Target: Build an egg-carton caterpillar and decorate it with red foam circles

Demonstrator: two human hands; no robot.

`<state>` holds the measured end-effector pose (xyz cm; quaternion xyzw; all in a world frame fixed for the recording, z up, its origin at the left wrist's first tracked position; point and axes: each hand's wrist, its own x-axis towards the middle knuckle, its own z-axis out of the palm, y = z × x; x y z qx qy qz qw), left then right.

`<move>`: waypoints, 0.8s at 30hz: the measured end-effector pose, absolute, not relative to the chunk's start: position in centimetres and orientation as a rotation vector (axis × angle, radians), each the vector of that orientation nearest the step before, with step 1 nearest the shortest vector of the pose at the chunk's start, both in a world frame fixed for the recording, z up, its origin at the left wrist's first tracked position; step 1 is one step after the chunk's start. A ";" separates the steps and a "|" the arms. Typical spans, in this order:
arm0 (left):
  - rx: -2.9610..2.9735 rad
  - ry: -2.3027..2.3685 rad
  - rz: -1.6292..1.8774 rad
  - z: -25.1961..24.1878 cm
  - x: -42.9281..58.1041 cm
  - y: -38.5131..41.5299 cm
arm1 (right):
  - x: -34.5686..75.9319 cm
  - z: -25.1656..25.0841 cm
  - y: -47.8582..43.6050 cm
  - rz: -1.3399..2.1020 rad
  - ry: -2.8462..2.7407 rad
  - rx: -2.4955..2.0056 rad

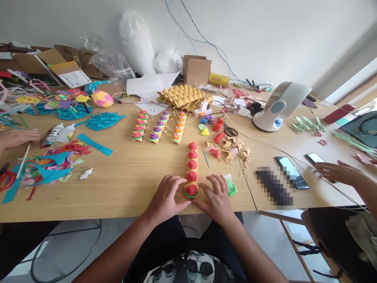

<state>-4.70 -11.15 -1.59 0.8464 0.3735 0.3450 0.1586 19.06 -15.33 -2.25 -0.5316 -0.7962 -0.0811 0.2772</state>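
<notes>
A strip of egg-carton cups (192, 165) topped with red clay domes lies lengthwise in front of me, with a green rim along its nearest cup. My left hand (167, 196) rests at the left of its near end, thumb and fingers apart. On the other side, my right hand (215, 196) has its fingers spread, thumb near the green rim. Neither hand is closed around the strip. A bag of green clay (231, 186) lies beside my right fingers. Beyond the strip stand three decorated carton strips, one with red tops (140, 126), one purple (158, 127), one multicoloured (178, 128).
Scissors (230, 131), a red cup (217, 124) and carton scraps (231, 148) lie behind the strip. A white fan (278, 108) stands back right. Another person's hand (338, 171) is over a phone at right; another (22, 137) is by paper scraps (55, 161) at left.
</notes>
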 end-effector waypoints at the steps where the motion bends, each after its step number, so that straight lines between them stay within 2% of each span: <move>1: 2.427 1.065 0.947 -1.7 -4.7 -11.1 | 19.0 -2.2 -15.3 -0.206 -2.136 -1.440; 12: 2.334 1.105 0.922 -1.0 -4.6 -10.6 | 18.8 -0.4 -15.0 0.124 -2.082 -1.445; 15: 2.193 1.126 0.935 -0.3 -4.5 -10.6 | 18.4 -0.1 -14.9 0.479 -1.846 -1.440; 20: 1.695 1.051 0.922 -0.5 -3.7 -10.7 | 16.9 -0.3 -14.0 1.455 -1.137 -1.047; 24: 1.343 0.884 0.947 -0.6 -3.1 -10.4 | 16.0 -0.8 -13.1 1.654 -0.758 -0.829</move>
